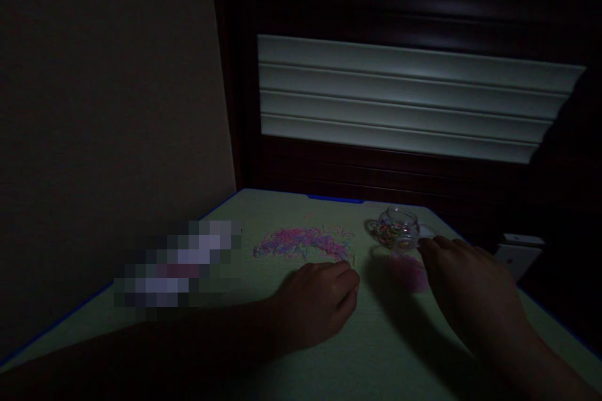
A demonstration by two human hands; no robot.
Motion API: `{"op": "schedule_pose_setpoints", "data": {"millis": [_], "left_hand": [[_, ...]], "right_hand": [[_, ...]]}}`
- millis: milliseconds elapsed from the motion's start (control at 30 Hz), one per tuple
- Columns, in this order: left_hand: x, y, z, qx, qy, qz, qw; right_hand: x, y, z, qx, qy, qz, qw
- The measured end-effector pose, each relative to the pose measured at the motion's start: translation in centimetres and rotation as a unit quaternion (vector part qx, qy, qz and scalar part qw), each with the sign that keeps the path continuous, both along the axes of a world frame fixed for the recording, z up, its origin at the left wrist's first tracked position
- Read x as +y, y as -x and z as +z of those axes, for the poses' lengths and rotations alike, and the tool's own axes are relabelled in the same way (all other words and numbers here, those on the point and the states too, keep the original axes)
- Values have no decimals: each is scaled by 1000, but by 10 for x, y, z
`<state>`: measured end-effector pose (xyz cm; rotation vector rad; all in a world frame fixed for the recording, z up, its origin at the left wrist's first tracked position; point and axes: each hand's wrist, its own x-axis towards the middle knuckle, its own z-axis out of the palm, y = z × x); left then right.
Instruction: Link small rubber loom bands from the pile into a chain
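Note:
A loose heap of thin pink and purple bands (pixel 305 243) lies spread on the pale table. Just in front of its right end is my left hand (pixel 324 301), its fingers curled; whatever they may hold is hidden. My right hand (pixel 470 282) reaches in from the right with its fingertips together at the upper edge of a small see-through bag (pixel 408 272) with pink contents. Directly behind the bag stands a clear glass jar (pixel 397 227) partly filled with multicoloured bands.
The table (pixel 371 338) has a blue rim. A blurred-out whitish and reddish item (pixel 183 263) lies at its left. A white device (pixel 520 257) is beyond the right edge. Behind are a wall and dark panelling with pale slats (pixel 399 97). The light is dim.

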<state>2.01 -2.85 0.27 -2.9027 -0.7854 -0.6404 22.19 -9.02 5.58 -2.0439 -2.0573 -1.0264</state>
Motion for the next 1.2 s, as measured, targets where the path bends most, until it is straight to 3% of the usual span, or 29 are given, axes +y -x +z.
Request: {"op": "schedule_pose_setpoints", "data": {"millis": [333,567,667,867,1200], "left_hand": [[1,0,-1,7,-3,3,1000],[2,-1,-2,-4,8,5,1000],[2,-1,-2,-8,10,5,1000],[6,2,-3,-16,18,15,1000],[32,15,5,-17,11,120,993]], "right_hand": [[3,2,0,22,21,15,999],[7,15,-13,133,90,187,969],[7,17,-19,177,120,224,951],[11,14,-22,199,160,210,944],[10,13,-24,230,184,197,935]]}}
